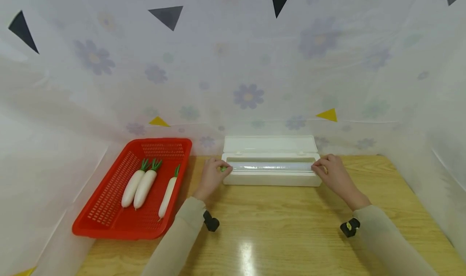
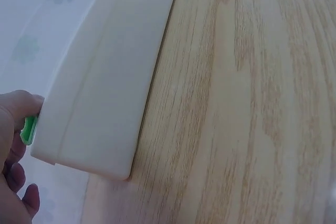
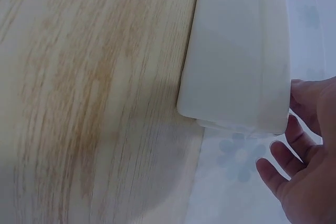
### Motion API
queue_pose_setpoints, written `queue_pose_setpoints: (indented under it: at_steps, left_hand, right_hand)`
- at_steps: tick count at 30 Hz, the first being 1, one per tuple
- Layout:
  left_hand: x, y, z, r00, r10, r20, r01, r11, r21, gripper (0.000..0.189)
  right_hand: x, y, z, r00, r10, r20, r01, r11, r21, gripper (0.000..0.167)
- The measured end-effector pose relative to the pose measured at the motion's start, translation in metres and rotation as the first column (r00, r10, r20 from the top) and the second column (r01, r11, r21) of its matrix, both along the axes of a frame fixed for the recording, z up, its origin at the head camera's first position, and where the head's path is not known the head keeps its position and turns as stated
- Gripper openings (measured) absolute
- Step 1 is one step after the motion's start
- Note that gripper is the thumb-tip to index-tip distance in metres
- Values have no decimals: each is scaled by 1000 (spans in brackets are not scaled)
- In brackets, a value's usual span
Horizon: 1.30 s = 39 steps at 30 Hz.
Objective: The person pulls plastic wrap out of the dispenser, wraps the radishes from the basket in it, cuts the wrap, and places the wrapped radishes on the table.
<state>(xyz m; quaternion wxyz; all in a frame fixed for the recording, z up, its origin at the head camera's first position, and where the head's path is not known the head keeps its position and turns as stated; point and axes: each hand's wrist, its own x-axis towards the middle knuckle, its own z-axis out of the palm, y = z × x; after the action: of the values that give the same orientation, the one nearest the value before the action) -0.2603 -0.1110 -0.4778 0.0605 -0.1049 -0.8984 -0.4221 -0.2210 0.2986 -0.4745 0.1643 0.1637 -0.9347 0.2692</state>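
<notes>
A white cling film dispenser box [image 1: 271, 180] stands at the back of the table with its lid [image 1: 270, 144] raised. Inside lies a shiny roll of cling film [image 1: 271, 165]. My left hand [image 1: 212, 174] is at the box's left end, its thumb and index finger pinching the film's edge. A small green piece [image 2: 29, 130] shows beside those fingers, against the box end. At the right end, my right hand [image 1: 334, 176] pinches the film's other corner between thumb and index finger. Its remaining fingers [image 3: 286, 157] are spread below, beside the box. The box hides the pinched film in both wrist views.
A red plastic basket [image 1: 182, 150] stands on the left, holding three white radishes [image 1: 146, 189] with green tops. The wooden table [image 1: 276, 223] stretches in front of the box. A flower-patterned white sheet [image 1: 204, 94] hangs right behind it.
</notes>
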Motion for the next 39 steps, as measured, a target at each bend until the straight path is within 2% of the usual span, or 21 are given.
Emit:
queue_pose_setpoints:
  at_steps: [5, 9, 15, 18, 23, 27, 30, 36, 39]
  left_hand:
    - [-4, 2, 4, 1000, -9, -26, 9, 1000, 17, 15]
    - [-7, 0, 7, 999, -43, -27, 44, 999, 31, 15]
    - [-10, -4, 7, 994, -93, 50, 90, 994, 57, 8]
    - [-10, -4, 9, 993, -105, 54, 102, 993, 62, 6]
    - [-11, -3, 13, 995, -90, 42, 86, 992, 87, 5]
    - [-12, -3, 13, 997, -65, 48, 57, 988, 147, 4]
    - [-13, -3, 13, 997, -49, 58, 37, 980, 196, 5]
    - [-13, -2, 10, 996, -21, 82, 0, 969, 247, 13]
    - [-13, -2, 8, 994, -16, 108, -13, 964, 266, 18]
  right_hand:
    - [-1, -2, 1, 999, -1, 48, 1, 1000, -6, 13]
    - [-3, -1, 1, 997, 12, 77, -11, 1000, -6, 13]
    - [-4, 0, 1, 996, 64, 66, -62, 998, -33, 11]
    - [-5, 0, 1, 996, 83, 34, -81, 996, -48, 9]
    - [-8, 1, 0, 996, 94, 5, -93, 993, -74, 9]
    - [-9, 1, 3, 994, 103, -32, -105, 991, -82, 10]
    - [-9, 2, 6, 996, 81, -33, -84, 990, -111, 6]
    - [-6, 3, 12, 996, 5, 85, 7, 989, -146, 8]
    - [-5, 4, 14, 987, -22, 156, 45, 989, -140, 18]
